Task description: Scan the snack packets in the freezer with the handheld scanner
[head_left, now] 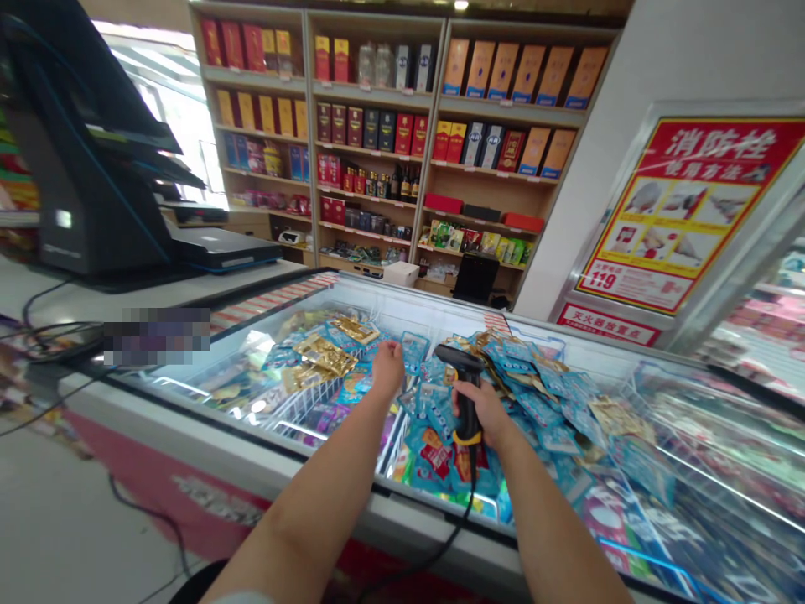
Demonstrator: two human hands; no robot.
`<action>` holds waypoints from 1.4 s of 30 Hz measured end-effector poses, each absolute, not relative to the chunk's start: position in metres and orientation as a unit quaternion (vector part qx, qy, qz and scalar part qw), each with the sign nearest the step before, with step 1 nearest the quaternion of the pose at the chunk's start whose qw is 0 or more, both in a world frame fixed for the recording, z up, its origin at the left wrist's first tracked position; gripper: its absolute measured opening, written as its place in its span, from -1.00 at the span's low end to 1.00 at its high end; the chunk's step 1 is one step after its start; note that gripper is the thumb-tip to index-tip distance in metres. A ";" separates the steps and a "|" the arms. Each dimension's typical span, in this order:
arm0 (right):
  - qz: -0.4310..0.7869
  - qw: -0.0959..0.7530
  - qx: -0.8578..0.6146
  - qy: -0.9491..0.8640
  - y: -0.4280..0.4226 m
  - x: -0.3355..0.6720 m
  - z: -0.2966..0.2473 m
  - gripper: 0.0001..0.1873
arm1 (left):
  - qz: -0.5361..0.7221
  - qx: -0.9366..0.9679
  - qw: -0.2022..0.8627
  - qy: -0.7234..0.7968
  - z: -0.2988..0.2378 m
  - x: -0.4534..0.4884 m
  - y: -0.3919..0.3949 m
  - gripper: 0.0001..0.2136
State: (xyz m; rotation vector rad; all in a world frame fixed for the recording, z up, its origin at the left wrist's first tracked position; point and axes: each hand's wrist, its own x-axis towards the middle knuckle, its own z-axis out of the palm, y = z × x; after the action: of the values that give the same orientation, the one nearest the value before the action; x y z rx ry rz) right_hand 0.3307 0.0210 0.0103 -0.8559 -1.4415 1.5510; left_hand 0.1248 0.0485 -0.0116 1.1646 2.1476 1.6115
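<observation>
My right hand is wrapped round the handle of a black barcode scanner, whose head points left over the freezer; its cable hangs down over the front edge. My left hand reaches into the open chest freezer, fingers curled on a blue ice-cream packet at the top of the pile. Blue wrapped packets lie heaped to the right of the scanner. Gold wrapped packets lie to the left of my left hand.
A black till terminal stands on the counter at the left, with cables trailing off it. Wooden shelves of boxed goods line the back wall. A red fire-safety poster leans at the right. The freezer's glass lid covers its right part.
</observation>
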 end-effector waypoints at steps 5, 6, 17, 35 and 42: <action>0.616 0.419 -0.339 -0.575 0.020 0.331 0.011 -0.77 | 0.557 0.401 0.085 0.722 -0.007 0.121 0.042 -0.81; 0.613 0.417 -0.339 -0.579 0.020 0.331 0.011 -0.78 | 0.569 0.403 0.074 0.713 -0.006 0.122 0.041 -0.81; 0.608 0.413 -0.344 -0.584 0.019 0.331 0.012 -0.75 | 0.510 0.503 0.137 0.684 -0.012 0.133 0.043 -0.56; 0.617 0.414 -0.345 -0.574 0.020 0.331 0.011 -0.74 | 0.392 0.506 0.072 0.765 -0.009 0.131 0.041 -0.80; 0.617 0.416 -0.341 -0.574 0.020 0.331 0.011 -0.72 | 0.350 0.520 0.085 0.774 -0.012 0.129 0.043 -0.78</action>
State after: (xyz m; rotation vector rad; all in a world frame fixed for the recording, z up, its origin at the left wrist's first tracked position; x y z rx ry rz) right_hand 0.3306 0.0205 0.0114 -0.8553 -1.4422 1.5502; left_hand 0.1292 0.0431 -0.0121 1.5521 2.3102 1.0433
